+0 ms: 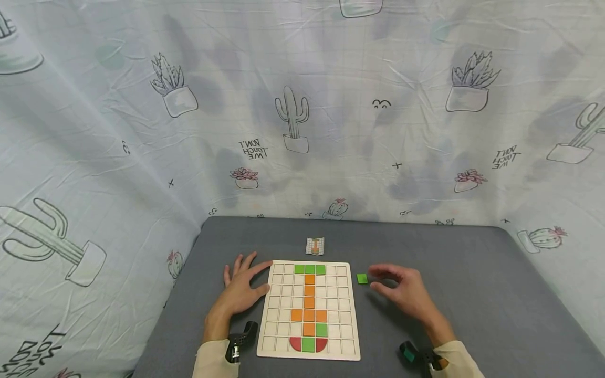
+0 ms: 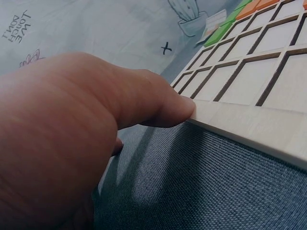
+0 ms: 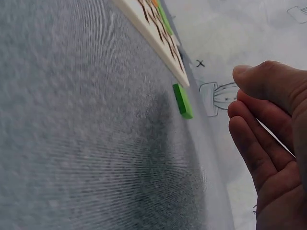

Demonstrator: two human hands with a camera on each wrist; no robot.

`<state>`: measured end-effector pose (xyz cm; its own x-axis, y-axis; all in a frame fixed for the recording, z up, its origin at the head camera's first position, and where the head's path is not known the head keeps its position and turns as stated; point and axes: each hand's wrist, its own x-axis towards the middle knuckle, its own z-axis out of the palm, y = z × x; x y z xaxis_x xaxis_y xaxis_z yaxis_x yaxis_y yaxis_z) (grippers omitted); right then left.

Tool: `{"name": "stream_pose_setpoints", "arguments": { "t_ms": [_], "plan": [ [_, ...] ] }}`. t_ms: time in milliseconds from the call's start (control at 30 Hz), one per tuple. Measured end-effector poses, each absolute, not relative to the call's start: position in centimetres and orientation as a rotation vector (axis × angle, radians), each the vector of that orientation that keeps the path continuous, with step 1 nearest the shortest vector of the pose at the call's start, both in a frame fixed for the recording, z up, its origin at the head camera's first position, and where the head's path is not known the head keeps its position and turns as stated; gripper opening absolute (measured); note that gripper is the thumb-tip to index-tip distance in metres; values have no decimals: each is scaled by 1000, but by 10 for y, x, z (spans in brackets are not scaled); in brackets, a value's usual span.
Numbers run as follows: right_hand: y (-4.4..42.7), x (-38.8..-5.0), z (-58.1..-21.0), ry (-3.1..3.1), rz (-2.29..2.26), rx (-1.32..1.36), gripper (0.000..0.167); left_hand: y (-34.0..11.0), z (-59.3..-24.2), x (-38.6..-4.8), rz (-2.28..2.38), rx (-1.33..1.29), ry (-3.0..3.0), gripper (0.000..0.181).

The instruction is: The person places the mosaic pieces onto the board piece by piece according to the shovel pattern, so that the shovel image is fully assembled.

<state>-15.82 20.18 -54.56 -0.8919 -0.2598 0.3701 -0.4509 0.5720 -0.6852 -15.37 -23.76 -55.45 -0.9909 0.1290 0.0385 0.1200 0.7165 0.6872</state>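
A wooden grid board (image 1: 340, 315) lies on the grey table, with green, orange and dark red tiles set in some of its squares. My left hand (image 1: 242, 290) touches the board's left edge with spread fingers; in the left wrist view the thumb (image 2: 163, 103) rests on the rim. Just right of the board lies a loose green square tile (image 1: 362, 279), seen also as a green block (image 3: 182, 101) in the right wrist view. Close beside it hovers my right hand (image 1: 402, 289), fingers loosely bent, thumb and fingertips apart, holding nothing.
Behind the board lies a small printed pattern card (image 1: 315, 246) with a grid picture. The grey table (image 1: 472, 294) reaches back to a hanging cloth (image 1: 340, 115) printed with cacti. A strapped wrist camera (image 1: 416, 354) sits by the right sleeve.
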Motion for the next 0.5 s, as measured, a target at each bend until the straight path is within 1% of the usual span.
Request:
{"name": "stream_pose_setpoints", "arguments": {
  "t_ms": [500],
  "plan": [
    [197,-174,-556,-2624,1133,639,39,-237,-553,-153,1161,202,2903,59]
  ]
}}
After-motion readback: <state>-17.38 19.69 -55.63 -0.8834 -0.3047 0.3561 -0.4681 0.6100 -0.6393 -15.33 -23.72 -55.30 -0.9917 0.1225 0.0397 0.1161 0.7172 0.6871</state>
